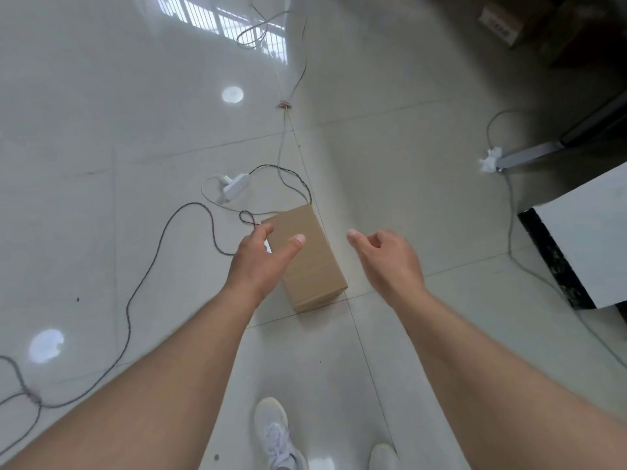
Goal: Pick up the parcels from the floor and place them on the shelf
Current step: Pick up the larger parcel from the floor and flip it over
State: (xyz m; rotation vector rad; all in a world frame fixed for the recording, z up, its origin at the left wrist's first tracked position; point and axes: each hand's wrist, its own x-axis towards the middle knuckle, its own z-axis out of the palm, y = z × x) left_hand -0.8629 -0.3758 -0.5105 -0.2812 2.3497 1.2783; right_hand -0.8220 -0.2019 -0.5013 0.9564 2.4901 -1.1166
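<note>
Tiled floor (390, 184), spread hands (261, 259) flanking parcel (312, 262).

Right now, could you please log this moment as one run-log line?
phase: reaching | left hand: open, over cardboard parcel | right hand: open, beside it | parcel: on floor, unlifted | cable: nearby

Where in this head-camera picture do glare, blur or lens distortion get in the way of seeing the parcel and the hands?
Head view: a window reflection and round light spots glare off the glossy floor, none on the cardboard parcel; the left hand and right hand are slightly motion-soft; wide-angle distortion bends the tile lines; the top right corner is dark.
</note>
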